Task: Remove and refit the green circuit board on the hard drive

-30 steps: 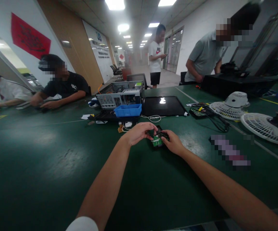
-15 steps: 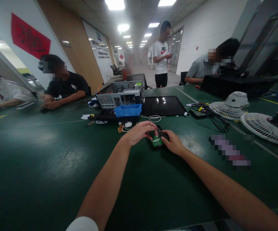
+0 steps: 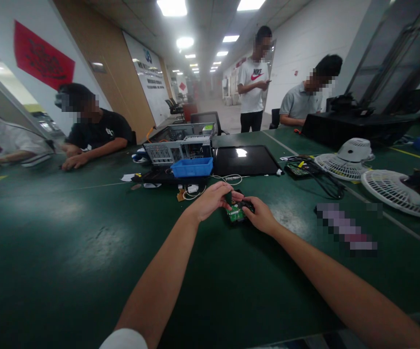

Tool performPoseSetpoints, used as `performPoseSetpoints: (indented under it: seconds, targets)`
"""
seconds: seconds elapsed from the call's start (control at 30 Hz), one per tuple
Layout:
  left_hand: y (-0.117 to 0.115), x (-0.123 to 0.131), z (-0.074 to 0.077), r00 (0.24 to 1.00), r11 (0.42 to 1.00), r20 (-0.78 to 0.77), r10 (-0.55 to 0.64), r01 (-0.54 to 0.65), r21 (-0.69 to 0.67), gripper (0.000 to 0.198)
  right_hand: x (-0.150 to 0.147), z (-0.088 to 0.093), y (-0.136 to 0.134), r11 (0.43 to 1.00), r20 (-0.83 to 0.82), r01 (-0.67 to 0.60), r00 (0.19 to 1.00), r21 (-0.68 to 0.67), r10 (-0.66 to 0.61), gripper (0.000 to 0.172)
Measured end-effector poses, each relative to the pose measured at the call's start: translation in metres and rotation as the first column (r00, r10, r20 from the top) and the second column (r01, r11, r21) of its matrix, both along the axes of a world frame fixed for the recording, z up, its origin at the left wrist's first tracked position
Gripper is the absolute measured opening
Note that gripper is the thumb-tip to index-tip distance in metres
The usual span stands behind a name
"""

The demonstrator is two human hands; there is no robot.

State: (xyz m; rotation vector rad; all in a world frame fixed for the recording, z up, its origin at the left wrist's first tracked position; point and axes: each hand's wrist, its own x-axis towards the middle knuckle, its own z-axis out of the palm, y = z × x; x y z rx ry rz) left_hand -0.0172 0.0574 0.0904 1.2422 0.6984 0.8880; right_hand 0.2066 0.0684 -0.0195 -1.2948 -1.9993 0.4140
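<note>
On the green tabletop [image 3: 152, 252] in front of me lies a small black device with an exposed green circuit board [image 3: 235, 214]. My right hand [image 3: 261, 216] grips its right side, thumb over the top of the black casing. From the left, my left hand [image 3: 214, 199] arches over the far part of the device. Its fingers are curled together close to the board; whatever they pinch is too small or hidden to make out. My fingers cover part of the casing.
Beyond my hands are a blue bin [image 3: 192, 167], an opened computer case [image 3: 177, 140] and a dark flat panel [image 3: 246, 160]. To the right lie cables with a circuit board [image 3: 299, 168], white fan parts [image 3: 344, 157] and a blurred-out object [image 3: 346, 227]. Several people are around the table.
My left fingers have shifted slightly over the device; my right hand keeps its hold. Across the table, the standing person moved a little right and the seated person at right raised their head.
</note>
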Motion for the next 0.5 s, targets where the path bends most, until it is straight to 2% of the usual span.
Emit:
performPoseSetpoints:
  seconds: [0.2, 0.5]
  targets:
    - [0.0006, -0.0038, 0.0021, 0.997, 0.996, -0.064, -0.049, 0.053, 0.072, 0.029, -0.0004, 0.0002, -0.0003, 1.000, -0.008, 0.004, 1.000, 0.014, -0.004, 0.032]
    - [0.0011, -0.0037, 0.0020, 0.995, 0.995, -0.060, -0.079, 0.082, 0.053, 0.032, 0.0006, -0.0015, 0.0011, 1.000, -0.003, 0.003, 1.000, 0.014, -0.003, 0.032]
